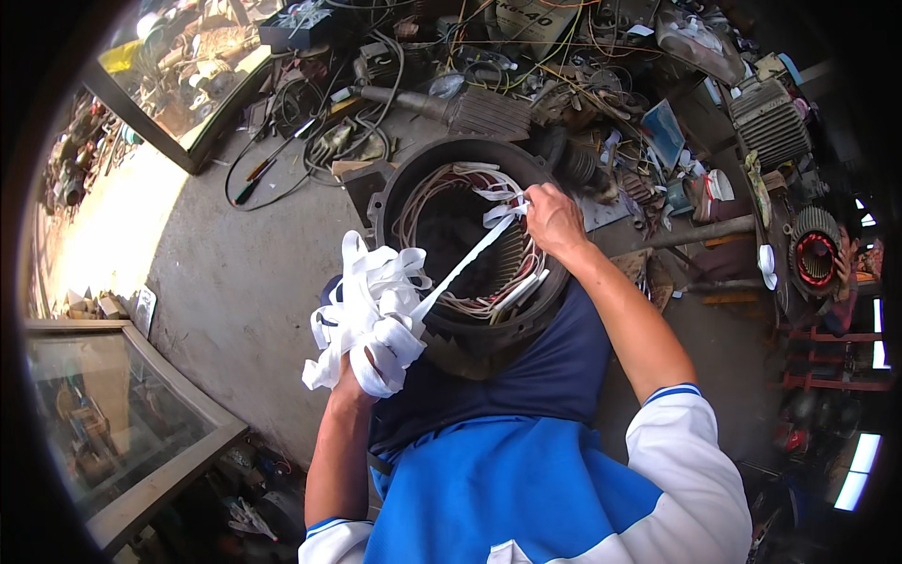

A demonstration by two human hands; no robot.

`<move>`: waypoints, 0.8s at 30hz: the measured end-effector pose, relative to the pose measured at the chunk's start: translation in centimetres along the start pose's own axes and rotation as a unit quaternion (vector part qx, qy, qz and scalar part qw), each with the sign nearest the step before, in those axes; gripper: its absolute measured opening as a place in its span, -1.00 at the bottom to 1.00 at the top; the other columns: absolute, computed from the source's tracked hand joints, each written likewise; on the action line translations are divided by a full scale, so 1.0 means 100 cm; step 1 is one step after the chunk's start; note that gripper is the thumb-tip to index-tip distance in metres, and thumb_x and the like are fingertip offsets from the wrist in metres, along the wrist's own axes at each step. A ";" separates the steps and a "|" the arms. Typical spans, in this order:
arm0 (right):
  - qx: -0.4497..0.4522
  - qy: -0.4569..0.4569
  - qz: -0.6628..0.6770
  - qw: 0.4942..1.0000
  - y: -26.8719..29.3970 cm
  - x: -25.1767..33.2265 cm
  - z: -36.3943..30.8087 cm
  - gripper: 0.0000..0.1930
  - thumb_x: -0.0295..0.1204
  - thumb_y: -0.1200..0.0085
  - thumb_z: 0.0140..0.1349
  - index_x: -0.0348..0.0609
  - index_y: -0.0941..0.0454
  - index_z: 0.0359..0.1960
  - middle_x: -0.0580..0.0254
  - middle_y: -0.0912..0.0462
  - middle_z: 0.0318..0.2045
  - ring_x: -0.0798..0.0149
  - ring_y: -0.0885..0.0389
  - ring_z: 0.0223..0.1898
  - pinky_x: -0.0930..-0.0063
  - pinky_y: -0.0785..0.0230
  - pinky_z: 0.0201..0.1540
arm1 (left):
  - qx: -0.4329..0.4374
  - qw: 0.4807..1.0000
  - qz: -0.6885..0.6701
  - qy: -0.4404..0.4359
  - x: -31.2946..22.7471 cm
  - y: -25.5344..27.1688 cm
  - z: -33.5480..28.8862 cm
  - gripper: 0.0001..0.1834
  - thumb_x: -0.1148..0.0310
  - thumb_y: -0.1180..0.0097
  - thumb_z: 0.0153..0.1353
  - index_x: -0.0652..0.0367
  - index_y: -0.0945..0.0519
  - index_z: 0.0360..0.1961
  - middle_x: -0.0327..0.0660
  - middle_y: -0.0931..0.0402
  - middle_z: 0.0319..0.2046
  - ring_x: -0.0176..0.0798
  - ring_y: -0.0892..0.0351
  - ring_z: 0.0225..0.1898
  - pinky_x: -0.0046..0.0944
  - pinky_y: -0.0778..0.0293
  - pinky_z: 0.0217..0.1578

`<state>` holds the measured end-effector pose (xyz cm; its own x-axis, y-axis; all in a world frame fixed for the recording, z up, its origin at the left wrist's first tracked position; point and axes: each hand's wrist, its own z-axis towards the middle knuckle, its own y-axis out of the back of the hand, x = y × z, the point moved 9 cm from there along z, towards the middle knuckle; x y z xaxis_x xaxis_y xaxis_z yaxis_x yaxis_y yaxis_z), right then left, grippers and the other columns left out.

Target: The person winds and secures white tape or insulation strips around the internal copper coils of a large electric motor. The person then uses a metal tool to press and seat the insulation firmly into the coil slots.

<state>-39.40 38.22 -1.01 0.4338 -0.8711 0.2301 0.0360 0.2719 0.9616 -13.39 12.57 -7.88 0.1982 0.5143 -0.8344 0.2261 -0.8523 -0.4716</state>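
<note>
Along grey floor (pixel 225 230), piled scrap (pixel 493 113); by round stator (pixel 398 195), left hand (pixel 353 373) clutching, right hand (pixel 556 218) pinching white tape (pixel 374 305).

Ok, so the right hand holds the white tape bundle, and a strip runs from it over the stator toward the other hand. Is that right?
Not quite: the head view shows the left hand holding the white tape bundle. A strip does run from it over the stator, toward the right hand.
</note>
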 end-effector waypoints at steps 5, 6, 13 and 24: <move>0.075 0.082 -0.157 0.981 -0.083 -0.013 -0.005 -0.85 -0.47 -0.04 0.32 -0.18 -0.64 -0.17 0.00 -0.56 -0.07 -0.11 -0.67 -0.07 -0.01 -0.59 -0.06 | -0.014 0.950 0.310 -0.043 -0.001 0.002 -0.014 -0.75 0.35 -0.13 0.46 0.18 -0.56 0.08 -0.31 -0.56 -0.16 -0.43 -0.56 -0.22 -0.43 -0.54 -0.23; 0.086 0.074 -0.176 0.978 -0.090 -0.014 -0.001 -0.84 -0.47 -0.03 0.33 -0.19 -0.66 -0.19 0.01 -0.55 -0.06 -0.10 -0.68 -0.07 0.01 -0.60 -0.07 | -0.021 0.948 0.317 -0.016 0.008 0.010 -0.015 -0.72 0.33 -0.12 0.43 0.18 -0.56 0.09 -0.27 -0.58 -0.11 -0.36 -0.58 -0.16 -0.38 -0.54 -0.17; 0.252 -0.026 -0.110 0.961 -0.091 -0.024 0.024 -0.74 -0.38 -0.04 0.25 -0.24 -0.64 -0.12 -0.12 -0.68 -0.06 -0.11 -0.68 0.02 0.04 -0.54 0.05 | -0.089 0.988 0.106 0.071 0.025 0.024 -0.022 -0.77 0.36 -0.24 0.36 0.16 -0.62 0.00 -0.28 -0.58 -0.18 -0.41 -0.54 -0.21 -0.36 -0.52 -0.21; 0.218 -0.127 0.083 0.964 -0.013 -0.056 -0.009 -0.52 -0.44 -0.18 0.19 -0.26 -0.46 0.16 -0.15 -0.67 0.03 -0.06 -0.66 0.08 0.21 -0.47 0.15 | -0.057 0.996 0.052 0.055 0.033 0.012 -0.013 -0.72 0.32 -0.22 0.39 0.19 -0.61 0.06 -0.26 -0.58 -0.14 -0.40 -0.53 -0.16 -0.35 -0.52 -0.14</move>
<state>-41.09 43.11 -3.65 0.1646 -0.9176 0.3618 -0.4210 0.2663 0.8671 -11.23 13.34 -10.79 0.3279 0.4371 -0.8375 0.3050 -0.8880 -0.3441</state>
